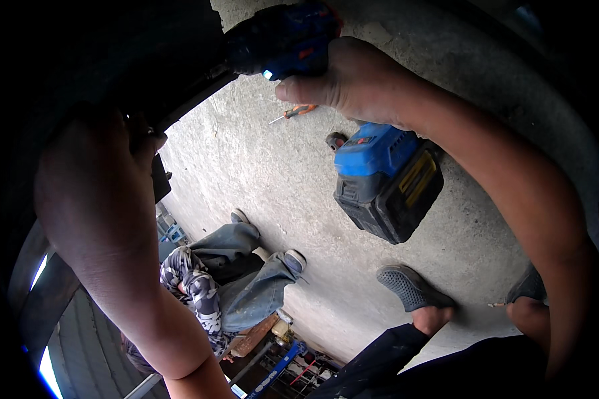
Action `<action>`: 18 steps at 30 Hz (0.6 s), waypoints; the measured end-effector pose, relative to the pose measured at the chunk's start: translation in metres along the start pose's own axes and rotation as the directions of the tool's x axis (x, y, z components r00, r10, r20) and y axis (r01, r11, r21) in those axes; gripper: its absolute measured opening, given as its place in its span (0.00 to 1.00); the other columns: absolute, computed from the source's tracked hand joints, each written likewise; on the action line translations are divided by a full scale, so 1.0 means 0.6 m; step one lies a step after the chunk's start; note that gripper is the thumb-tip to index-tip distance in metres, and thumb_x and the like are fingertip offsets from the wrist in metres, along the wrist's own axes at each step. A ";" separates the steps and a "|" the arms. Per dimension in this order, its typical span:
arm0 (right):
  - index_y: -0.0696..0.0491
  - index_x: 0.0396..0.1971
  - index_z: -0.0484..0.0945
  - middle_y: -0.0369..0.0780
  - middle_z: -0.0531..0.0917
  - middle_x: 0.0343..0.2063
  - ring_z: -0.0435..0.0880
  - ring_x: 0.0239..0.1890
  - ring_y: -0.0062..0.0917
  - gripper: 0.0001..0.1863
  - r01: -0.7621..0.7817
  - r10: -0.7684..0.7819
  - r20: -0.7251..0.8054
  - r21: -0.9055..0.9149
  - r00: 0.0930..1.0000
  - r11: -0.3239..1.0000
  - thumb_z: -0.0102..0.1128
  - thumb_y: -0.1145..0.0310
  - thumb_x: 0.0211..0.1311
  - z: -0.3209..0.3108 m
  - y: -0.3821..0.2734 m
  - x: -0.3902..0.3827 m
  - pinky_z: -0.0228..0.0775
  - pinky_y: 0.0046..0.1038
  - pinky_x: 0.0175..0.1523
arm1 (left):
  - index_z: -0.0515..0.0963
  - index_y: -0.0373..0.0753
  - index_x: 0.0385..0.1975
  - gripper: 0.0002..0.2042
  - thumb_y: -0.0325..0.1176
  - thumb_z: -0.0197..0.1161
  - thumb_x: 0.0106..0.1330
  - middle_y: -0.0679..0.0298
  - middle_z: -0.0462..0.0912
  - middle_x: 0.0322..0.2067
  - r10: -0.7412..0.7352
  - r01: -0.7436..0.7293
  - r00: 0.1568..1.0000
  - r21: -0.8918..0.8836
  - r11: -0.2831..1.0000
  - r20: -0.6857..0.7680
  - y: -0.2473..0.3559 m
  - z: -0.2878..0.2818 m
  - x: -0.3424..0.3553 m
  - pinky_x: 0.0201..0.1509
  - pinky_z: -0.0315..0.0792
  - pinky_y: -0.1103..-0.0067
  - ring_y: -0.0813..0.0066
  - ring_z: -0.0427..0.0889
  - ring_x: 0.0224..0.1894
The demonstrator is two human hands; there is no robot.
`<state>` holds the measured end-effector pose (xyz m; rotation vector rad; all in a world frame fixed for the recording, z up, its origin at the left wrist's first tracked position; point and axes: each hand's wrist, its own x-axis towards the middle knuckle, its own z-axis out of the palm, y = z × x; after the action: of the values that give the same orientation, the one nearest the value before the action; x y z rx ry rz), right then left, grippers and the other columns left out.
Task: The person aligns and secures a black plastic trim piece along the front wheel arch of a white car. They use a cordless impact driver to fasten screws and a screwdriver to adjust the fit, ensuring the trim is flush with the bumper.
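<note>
The work with the cordless driver (pixel 283 38) appears to be under way, its head sitting at 12 o'clock and its nose pointing toward about 8 o'clock, into a dark structure (pixel 199 94). Shadow is hiding the spot beyond the nose, so whether the tip is touching anything, and how much is done or left, I cannot tell; no finished joint is showing.

The right hand (pixel 353 78) is closing round the driver's handle in a full grip, with the battery pack (pixel 396 199) hanging at 3 o'clock. The left hand (pixel 90 156) is reaching up at 10 o'clock, its thumb lying beside a small dark block (pixel 160 179); its fingers are disappearing into the gloom, so I cannot tell how far open they are or whether they are gripping anything.

An orange-handled screwdriver (pixel 301 111) is lying on the concrete floor (pixel 266 166), just inside 12 o'clock, untouched by either hand, while a co-worker in jeans (pixel 256 299) is sitting at 7 o'clock
</note>
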<state>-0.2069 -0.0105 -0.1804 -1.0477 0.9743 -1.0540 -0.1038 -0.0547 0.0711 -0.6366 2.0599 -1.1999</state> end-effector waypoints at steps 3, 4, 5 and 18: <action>0.50 0.37 0.79 0.40 0.84 0.29 0.87 0.40 0.31 0.43 -0.014 0.014 -0.004 -0.041 1.000 0.999 0.57 0.19 0.47 0.001 0.007 0.005 0.76 0.32 0.47 | 0.80 0.44 0.26 0.13 0.45 0.72 0.58 0.64 0.82 0.23 -0.001 0.001 1.000 0.006 1.000 -0.005 -0.002 -0.001 0.000 0.28 0.76 0.75 0.70 0.84 0.25; 0.50 0.37 0.80 0.40 0.84 0.29 0.87 0.41 0.31 0.43 -0.018 0.017 -0.018 -0.057 1.000 0.998 0.58 0.19 0.46 0.002 0.011 0.007 0.76 0.32 0.47 | 0.82 0.43 0.30 0.12 0.44 0.74 0.57 0.63 0.84 0.26 -0.010 0.010 0.999 0.002 1.000 0.038 -0.001 -0.003 0.001 0.31 0.77 0.76 0.69 0.85 0.27; 0.50 0.37 0.80 0.40 0.84 0.29 0.87 0.41 0.31 0.44 -0.004 0.003 -0.033 -0.023 0.999 1.000 0.58 0.19 0.46 0.004 0.013 0.005 0.76 0.32 0.48 | 0.83 0.43 0.34 0.13 0.43 0.75 0.56 0.62 0.86 0.30 -0.019 0.019 0.997 -0.002 1.000 0.078 0.001 -0.008 0.004 0.33 0.79 0.77 0.68 0.87 0.29; 0.49 0.40 0.81 0.39 0.85 0.32 0.86 0.45 0.34 0.43 -0.023 0.019 -0.053 -0.085 0.998 0.996 0.61 0.21 0.45 -0.010 0.003 -0.006 0.75 0.36 0.54 | 0.80 0.43 0.25 0.12 0.43 0.75 0.55 0.62 0.83 0.24 0.021 -0.021 0.998 -0.015 1.000 -0.052 0.000 -0.008 0.009 0.28 0.76 0.75 0.68 0.84 0.24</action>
<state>-0.2130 -0.0079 -0.1830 -1.0824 1.0783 -1.0336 -0.1110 -0.0555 0.0711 -0.5952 2.1159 -1.2013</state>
